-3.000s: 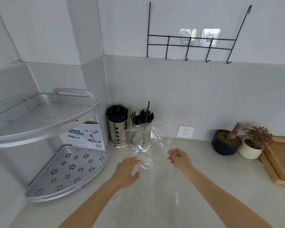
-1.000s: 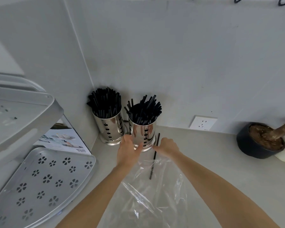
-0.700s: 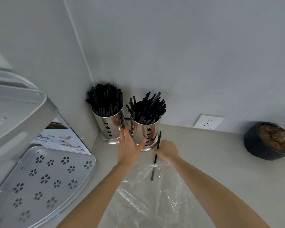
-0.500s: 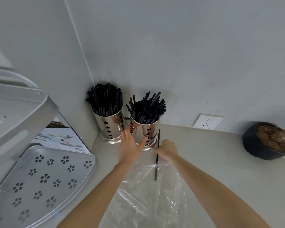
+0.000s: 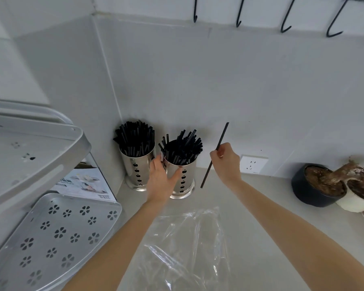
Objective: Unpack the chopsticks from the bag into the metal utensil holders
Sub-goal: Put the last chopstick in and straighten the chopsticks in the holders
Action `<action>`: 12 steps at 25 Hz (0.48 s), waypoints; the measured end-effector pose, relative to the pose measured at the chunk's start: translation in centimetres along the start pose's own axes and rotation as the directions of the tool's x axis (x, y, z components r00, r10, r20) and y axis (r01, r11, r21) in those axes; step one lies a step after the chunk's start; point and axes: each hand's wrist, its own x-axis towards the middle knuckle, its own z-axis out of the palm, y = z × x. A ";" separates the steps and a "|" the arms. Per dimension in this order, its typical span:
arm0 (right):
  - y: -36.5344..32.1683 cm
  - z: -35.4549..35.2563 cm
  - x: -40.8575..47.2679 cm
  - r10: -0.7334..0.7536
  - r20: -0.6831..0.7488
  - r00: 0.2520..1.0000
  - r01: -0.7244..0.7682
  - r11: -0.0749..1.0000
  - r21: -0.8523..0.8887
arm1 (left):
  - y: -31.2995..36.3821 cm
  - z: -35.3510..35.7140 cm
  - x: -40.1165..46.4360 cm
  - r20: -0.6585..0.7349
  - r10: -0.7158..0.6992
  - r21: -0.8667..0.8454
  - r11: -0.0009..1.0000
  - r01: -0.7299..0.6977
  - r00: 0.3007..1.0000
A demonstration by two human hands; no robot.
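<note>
Two perforated metal utensil holders stand in the counter's corner, both packed with black chopsticks: the left holder point(image 5: 136, 173) and the right holder point(image 5: 185, 177). My left hand point(image 5: 161, 181) wraps around the front left of the right holder. Just right of that holder, my right hand point(image 5: 226, 162) pinches a single black chopstick point(image 5: 221, 141), held in the air and tilted, its upper end leaning right. The clear plastic bag point(image 5: 183, 248) lies flat and crumpled on the counter between my forearms; no chopsticks show inside it.
A two-tier metal corner rack point(image 5: 51, 229) fills the left, with a printed box point(image 5: 84, 181) behind it. A wall socket point(image 5: 253, 164) sits right of the holders. A dark pot point(image 5: 311, 190) and a white pot point(image 5: 357, 200) stand at the right. Black wall hooks point(image 5: 286, 17) hang above.
My right hand has lifted the single chopstick out of the bag's mouth, up and to the right, level with the right holder's rim. My left hand stays on that holder.
</note>
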 end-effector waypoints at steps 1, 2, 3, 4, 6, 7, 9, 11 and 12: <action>-1.2 -0.6 -0.1 -0.067 -0.046 0.997 0.069 0.997 0.046 | 0.3 -0.2 0.1 0.003 0.009 -0.001 1.000 -0.009 1.000; -2.4 -1.2 -0.1 -0.136 -0.094 0.986 0.144 0.986 0.083 | 0.5 -0.4 0.2 0.006 0.018 0.003 1.000 -0.018 1.000; -3.7 -1.7 -0.1 -0.198 -0.142 0.970 0.215 0.970 0.115 | 0.8 -0.6 0.3 0.008 0.024 0.005 1.000 -0.024 1.000; -5.0 -2.2 0.0 -0.251 -0.187 0.950 0.280 0.948 0.149 | 1.0 -0.8 0.3 0.009 0.029 0.006 1.000 -0.029 1.000; -7.4 -2.6 0.2 -0.320 -0.250 0.914 0.375 0.901 0.218 | 1.2 -0.9 0.4 0.019 0.035 0.012 0.999 -0.035 0.999; -8.5 -2.6 0.3 -0.340 -0.260 0.904 0.403 0.880 0.250 | 1.2 -1.0 0.4 0.025 0.035 0.013 0.999 -0.035 0.999; -9.8 -2.0 0.5 -0.383 -0.236 0.893 0.439 0.858 0.268 | 1.0 -1.1 0.5 0.034 0.038 -0.001 0.999 -0.038 0.999; -10.0 -0.8 0.5 -0.428 -0.160 0.889 0.455 0.863 0.219 | 0.6 -1.0 0.6 0.047 0.034 -0.017 0.999 -0.033 0.998; -9.6 -0.2 0.5 -0.436 -0.116 0.892 0.451 0.872 0.191 | 0.4 -1.0 0.7 0.053 0.030 -0.019 0.999 -0.029 0.998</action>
